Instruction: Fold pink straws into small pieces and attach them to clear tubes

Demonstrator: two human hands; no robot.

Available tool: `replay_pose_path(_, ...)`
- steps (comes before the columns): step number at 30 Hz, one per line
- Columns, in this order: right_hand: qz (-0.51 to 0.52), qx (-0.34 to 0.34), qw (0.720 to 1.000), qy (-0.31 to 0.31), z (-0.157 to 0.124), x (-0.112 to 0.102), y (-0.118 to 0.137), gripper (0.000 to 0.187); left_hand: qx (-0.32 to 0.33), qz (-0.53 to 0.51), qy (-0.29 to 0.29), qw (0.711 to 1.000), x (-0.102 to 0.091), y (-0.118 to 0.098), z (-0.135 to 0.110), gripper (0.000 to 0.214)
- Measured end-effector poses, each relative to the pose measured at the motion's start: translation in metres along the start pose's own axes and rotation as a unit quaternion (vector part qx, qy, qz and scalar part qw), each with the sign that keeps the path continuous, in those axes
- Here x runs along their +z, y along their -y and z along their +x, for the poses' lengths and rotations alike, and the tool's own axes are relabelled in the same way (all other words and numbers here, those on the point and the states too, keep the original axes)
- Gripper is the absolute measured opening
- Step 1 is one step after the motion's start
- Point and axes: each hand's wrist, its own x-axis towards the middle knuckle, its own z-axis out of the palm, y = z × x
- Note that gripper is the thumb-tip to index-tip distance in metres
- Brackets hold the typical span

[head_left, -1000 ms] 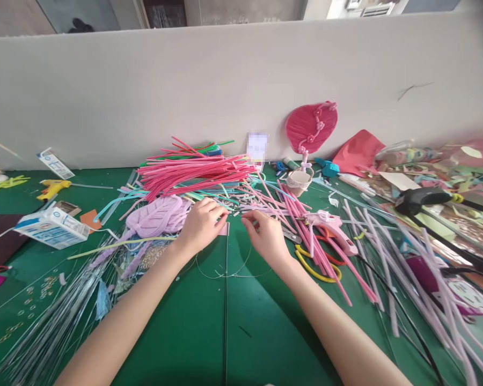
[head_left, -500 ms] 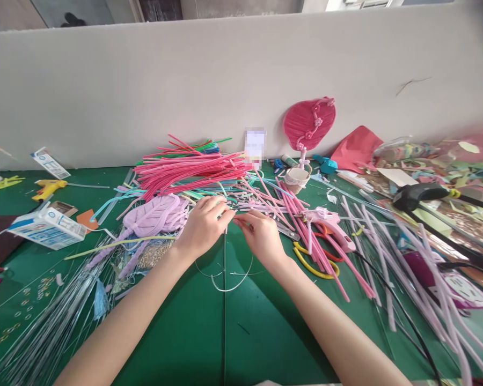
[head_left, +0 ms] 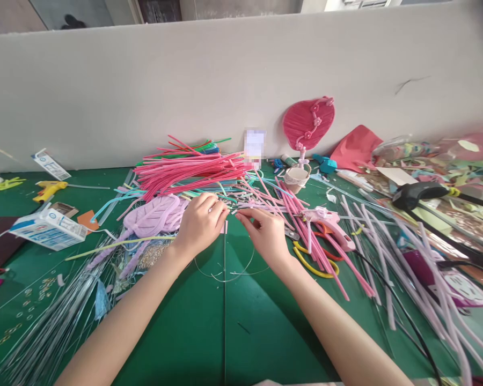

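A thin, pale wire [head_left: 245,269] hangs in a curve beneath my two hands, over the green tabletop. My left hand [head_left: 203,221] is closed, its thumb and fingertips pinched on one side of the wire. Close by on the right, my right hand [head_left: 264,231] pinches the other side with thumb and forefinger. A small gap separates the fingertips; the exact bit of wire in each pinch is too small to make out. Left of my left hand lies a lilac leaf shape made of pipe cleaners [head_left: 155,217]. Pink pipe cleaners [head_left: 300,228] lie right of my right hand.
A pink glue gun [head_left: 330,228] and yellow-handled scissors [head_left: 312,264] lie to the right. A heap of pink pipe cleaners [head_left: 193,174] is at the back. Bundled wires [head_left: 52,327], a carton [head_left: 50,229] and a yellow glue gun [head_left: 50,189] are left. A red fan [head_left: 306,126] stands at the partition.
My fingertips have drawn slightly apart, the right hand's fingers opening out a little. The bottom of the hanging wire loop has risen and flattened.
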Motion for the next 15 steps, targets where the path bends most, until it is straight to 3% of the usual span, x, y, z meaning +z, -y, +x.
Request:
replay_pose_path(2, 0.002, 0.002, 1.0, -0.018, 0.001, -0.002, 0.0, 0.018, -0.043, -0.044, 0.008, 0.998, -0.002, -0.001, 0.0, 0.031)
replay_pose_path(4, 0.011, 0.032, 0.998, -0.046, 0.003, -0.006, 0.0, 0.02, -0.117, -0.155, 0.036, 0.98, -0.005, -0.003, -0.002, 0.034)
replay_pose_path(6, 0.045, 0.087, 0.992, -0.075, 0.006, -0.01, -0.001, 0.024, -0.208, -0.329, 0.08, 0.918, -0.01, -0.007, -0.009, 0.037)
replay_pose_path(8, 0.098, 0.14, 0.98, -0.099, 0.009, -0.013, -0.001, 0.028, -0.278, -0.5, 0.109, 0.813, -0.014, -0.013, -0.02, 0.041)
replay_pose_path(10, 0.139, 0.17, 0.968, -0.119, 0.011, -0.016, -0.001, 0.03, -0.294, -0.601, 0.115, 0.734, -0.018, -0.021, -0.033, 0.045)
replay_pose_path(12, 0.155, 0.177, 0.963, -0.129, 0.013, -0.017, -0.001, 0.031, -0.295, -0.644, 0.117, 0.696, -0.022, -0.029, -0.045, 0.042)
replay_pose_path(15, 0.164, 0.184, 0.961, -0.127, 0.013, -0.017, -0.004, 0.032, -0.298, -0.673, 0.11, 0.668, -0.026, -0.037, -0.054, 0.028)
